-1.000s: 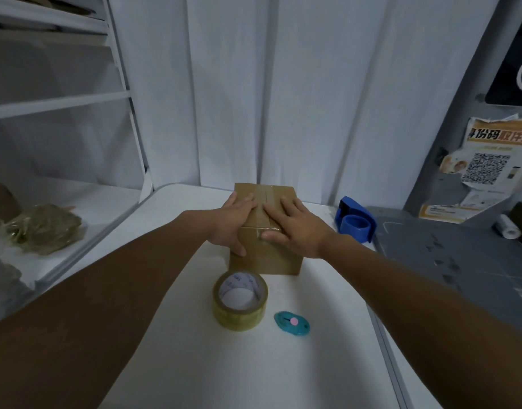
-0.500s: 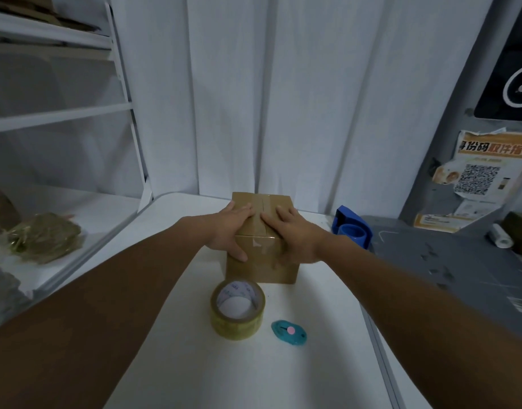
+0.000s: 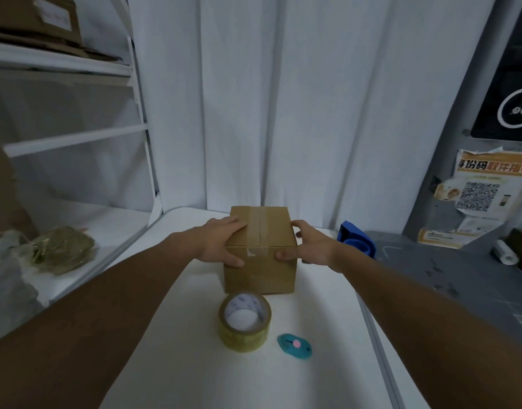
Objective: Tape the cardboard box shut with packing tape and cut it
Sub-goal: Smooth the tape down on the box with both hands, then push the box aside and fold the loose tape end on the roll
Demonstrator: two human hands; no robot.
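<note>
Two bare hands hold a small cardboard box [image 3: 261, 255] that stands upright on a white table [image 3: 195, 364], near the table's far edge and in front of a white curtain [image 3: 283, 98].

Left hand [image 3: 220, 243]: the palm lies against the box's left top edge, the fingers spread flat over the top panel, and the thumb presses on the near face. The hand is closed around the left corner of the box.

Right hand [image 3: 310, 246]: the fingers wrap the right side of the box and the thumb presses on the near face just below the top edge. This hand also grips the box.

A strip of clear packing tape [image 3: 258, 228] runs along the centre seam of the top panel and folds down over the near edge, ending between the two thumbs.

A packing tape roll [image 3: 244, 321] lies flat on the table just in front of the box, apart from both hands. A small teal cutter [image 3: 294, 345] with a pink button lies just beside the roll, on its right.

A blue tape dispenser [image 3: 357, 239] sits behind the right wrist. White shelving [image 3: 77, 140] stands at the left.
</note>
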